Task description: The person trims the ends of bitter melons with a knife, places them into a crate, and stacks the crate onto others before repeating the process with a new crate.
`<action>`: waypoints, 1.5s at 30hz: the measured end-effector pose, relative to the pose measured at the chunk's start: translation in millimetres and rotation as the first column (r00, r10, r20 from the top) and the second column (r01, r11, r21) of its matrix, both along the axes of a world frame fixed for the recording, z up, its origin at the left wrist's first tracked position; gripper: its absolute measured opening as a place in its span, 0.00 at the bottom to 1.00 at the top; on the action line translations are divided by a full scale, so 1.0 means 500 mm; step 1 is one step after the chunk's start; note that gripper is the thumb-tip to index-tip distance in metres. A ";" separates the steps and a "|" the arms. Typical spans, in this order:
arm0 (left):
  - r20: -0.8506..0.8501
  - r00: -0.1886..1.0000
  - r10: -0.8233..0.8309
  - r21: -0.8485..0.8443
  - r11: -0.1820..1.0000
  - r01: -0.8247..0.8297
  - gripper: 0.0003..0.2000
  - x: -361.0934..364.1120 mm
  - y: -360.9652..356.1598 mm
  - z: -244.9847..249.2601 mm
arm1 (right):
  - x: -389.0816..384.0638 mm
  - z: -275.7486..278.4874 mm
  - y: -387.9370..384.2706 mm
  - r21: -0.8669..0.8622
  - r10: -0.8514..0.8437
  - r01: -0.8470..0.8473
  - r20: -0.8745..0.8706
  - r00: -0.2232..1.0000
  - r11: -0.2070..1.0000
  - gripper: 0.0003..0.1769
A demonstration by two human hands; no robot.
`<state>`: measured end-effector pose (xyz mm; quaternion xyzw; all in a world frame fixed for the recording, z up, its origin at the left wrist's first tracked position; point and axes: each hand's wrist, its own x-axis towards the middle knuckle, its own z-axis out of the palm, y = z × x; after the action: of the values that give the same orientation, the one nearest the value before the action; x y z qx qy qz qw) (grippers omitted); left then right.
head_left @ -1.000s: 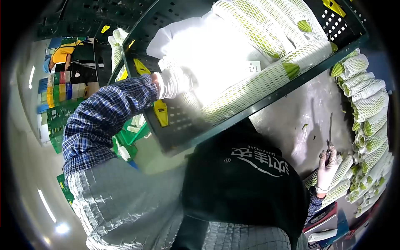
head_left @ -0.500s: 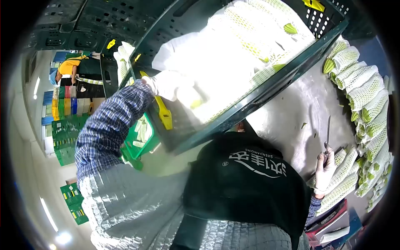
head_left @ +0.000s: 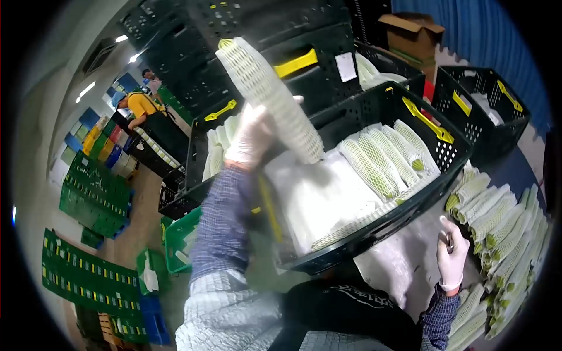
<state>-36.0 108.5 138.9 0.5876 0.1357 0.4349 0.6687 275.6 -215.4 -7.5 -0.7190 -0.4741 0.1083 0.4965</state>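
Note:
My left hand [head_left: 253, 136], in a white glove, is closed around a long pale-green gourd [head_left: 272, 96] in a white foam net. The gourd is tilted above a dark green crate [head_left: 374, 235]. Inside the crate lie a white liner [head_left: 325, 196] and a row of netted gourds [head_left: 380, 161] at its right end. My right hand [head_left: 452, 257], also gloved, is closed around a small knife [head_left: 449, 235] above a metal worktop [head_left: 395, 257]. The blade is hard to make out. A pile of netted gourds [head_left: 503, 228] lies right of this hand.
Stacked dark crates [head_left: 263, 29] stand behind. Another crate [head_left: 468, 126] and a cardboard box [head_left: 410, 41] are at the back right. A green bin [head_left: 175, 245] sits at lower left. A person in a yellow top [head_left: 140, 108] bends over a crate farther off.
My left hand has risen from the crate's left side and now holds a netted gourd up. The knife in my right hand has turned, its blade less visible. The camera view has shifted.

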 end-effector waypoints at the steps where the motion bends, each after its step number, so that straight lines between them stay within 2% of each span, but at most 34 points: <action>1: 0.064 0.998 0.016 -0.035 0.999 -0.014 0.37 0.021 -0.032 -0.021 | -0.011 0.014 0.024 0.052 0.043 -0.041 -0.030 0.999 0.998 0.19; 2: 0.131 0.991 0.023 -0.064 0.998 -0.014 0.36 0.039 -0.064 -0.043 | -0.012 0.024 0.042 0.101 0.090 -0.087 -0.029 0.995 0.991 0.19; 3: 0.092 0.995 0.038 -0.005 0.999 -0.037 0.33 0.035 -0.074 -0.057 | -0.013 0.034 0.061 0.148 0.139 -0.134 -0.026 0.990 0.980 0.18; 4: 0.048 0.999 -0.008 0.012 1.000 0.007 0.33 0.032 -0.076 -0.075 | -0.027 0.068 0.068 0.071 0.151 -0.147 -0.068 0.986 0.987 0.18; 5: -0.028 1.000 0.005 0.046 0.999 -0.003 0.34 0.030 -0.079 -0.093 | -0.043 0.096 0.085 0.146 0.162 -0.165 0.030 0.986 0.975 0.16; 6: -0.103 0.995 0.020 0.074 0.997 -0.013 0.35 0.028 -0.084 -0.110 | -0.055 0.111 0.103 0.185 0.171 -0.177 0.051 0.984 0.967 0.18; 10: -0.197 0.979 -0.044 0.095 0.993 0.064 0.37 0.034 -0.110 -0.150 | -0.108 0.171 0.171 0.345 0.227 -0.360 0.368 0.902 0.867 0.30; 12: -0.259 0.964 -0.069 0.071 0.993 0.090 0.35 0.033 -0.131 -0.156 | -0.165 0.237 0.188 0.320 0.275 -0.420 0.410 0.869 0.849 0.33; 13: -0.290 0.954 -0.078 0.062 0.993 0.100 0.35 0.031 -0.139 -0.160 | -0.185 0.253 0.207 0.347 0.271 -0.468 0.486 0.831 0.813 0.35; 14: -0.214 0.965 -0.154 0.021 0.987 0.162 0.33 0.029 -0.139 -0.176 | -0.202 0.265 0.225 0.367 0.261 -0.517 0.559 0.787 0.773 0.37; 16: -0.270 0.944 -0.191 0.062 0.975 0.215 0.31 0.013 -0.143 -0.176 | -0.233 0.280 0.255 0.323 0.162 -0.526 0.714 0.681 0.787 0.39; 17: -0.241 0.935 -0.262 0.059 0.957 0.283 0.30 0.007 -0.131 -0.194 | -0.252 0.292 0.259 0.296 0.187 -0.529 0.710 0.678 0.795 0.40; 18: -0.267 0.952 -0.148 0.295 0.928 0.227 0.29 0.010 -0.128 -0.207 | -0.258 0.287 0.274 0.319 0.124 -0.522 0.751 0.648 0.791 0.41; 20: -0.257 0.952 -0.169 0.141 0.967 0.210 0.28 -0.001 -0.131 -0.218 | -0.267 0.274 0.295 0.366 0.009 -0.494 0.797 0.604 0.789 0.34; 22: -0.284 0.933 -0.223 0.084 0.963 0.256 0.27 0.000 -0.134 -0.204 | -0.269 0.253 0.313 0.406 -0.074 -0.487 0.820 0.567 0.773 0.30; 23: -0.278 0.940 -0.196 0.118 0.965 0.236 0.27 -0.005 -0.132 -0.213 | -0.270 0.249 0.318 0.425 -0.106 -0.490 0.827 0.552 0.761 0.30; 26: -0.187 0.970 -0.155 0.139 0.973 0.182 0.26 -0.004 -0.122 -0.242 | -0.288 0.255 0.294 0.321 -0.005 -0.523 0.856 0.517 0.789 0.22; 27: -0.256 0.962 -0.101 0.241 0.956 0.164 0.26 -0.008 -0.120 -0.240 | -0.293 0.254 0.288 0.267 0.058 -0.541 0.858 0.510 0.797 0.17; 29: -0.365 0.930 0.037 0.441 0.887 0.137 0.25 -0.009 -0.130 -0.208 | -0.301 0.244 0.284 0.226 0.084 -0.544 0.870 0.486 0.808 0.15; 30: -0.485 0.870 0.084 0.456 0.873 0.170 0.25 -0.012 -0.148 -0.181 | -0.305 0.238 0.283 0.205 0.097 -0.546 0.876 0.473 0.812 0.14; 31: -0.200 0.952 -0.230 0.117 0.959 0.256 0.25 -0.016 -0.138 -0.193 | -0.312 0.224 0.286 0.245 0.081 -0.550 0.862 0.501 0.799 0.09; 32: -0.035 0.938 -0.345 -0.086 0.936 0.341 0.25 -0.028 -0.148 -0.193 | -0.316 0.217 0.284 0.226 0.101 -0.560 0.864 0.493 0.797 0.09; 34: 0.067 0.924 -0.378 -0.079 0.921 0.382 0.24 -0.006 -0.127 -0.220 | -0.323 0.205 0.276 0.191 0.139 -0.580 0.868 0.477 0.792 0.09; 36: -0.024 0.961 -0.276 -0.190 0.945 0.266 0.26 0.017 -0.111 -0.222 | -0.329 0.199 0.266 0.131 0.200 -0.590 0.864 0.462 0.797 0.08; 38: 0.043 0.938 -0.343 -0.208 0.916 0.344 0.27 0.034 -0.097 -0.218 | -0.333 0.181 0.263 0.098 0.247 -0.604 0.852 0.462 0.791 0.08; 39: 0.157 0.880 -0.449 -0.156 0.868 0.471 0.27 0.038 -0.093 -0.215 | -0.331 0.177 0.261 0.064 0.282 -0.614 0.847 0.450 0.787 0.11; 41: 0.228 0.878 -0.422 -0.037 0.897 0.441 0.26 0.022 -0.108 -0.190 | -0.307 0.161 0.268 0.170 0.284 -0.651 0.799 0.531 0.740 0.14; 42: 0.196 0.942 -0.273 0.012 0.961 0.276 0.26 0.000 -0.125 -0.166 | -0.299 0.157 0.279 0.214 0.309 -0.685 0.772 0.555 0.697 0.16; 43: 0.290 0.938 -0.190 0.028 0.981 0.190 0.27 -0.021 -0.125 -0.156 | -0.302 0.187 0.269 0.128 0.289 -0.604 0.788 0.544 0.786 0.21; 44: 0.379 0.919 -0.106 0.041 0.994 0.098 0.29 -0.048 -0.114 -0.147 | -0.297 0.195 0.282 0.227 0.263 -0.634 0.770 0.581 0.739 0.23; 45: 0.497 0.868 -0.003 -0.005 1.000 0.006 0.30 -0.086 -0.114 -0.142 | -0.283 0.195 0.273 0.190 0.237 -0.568 0.771 0.592 0.801 0.24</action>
<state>-79.2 51.7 67.8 0.4543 -0.0405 0.5694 0.6840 133.9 -78.7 90.0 -0.4484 -0.7934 -0.1706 0.3746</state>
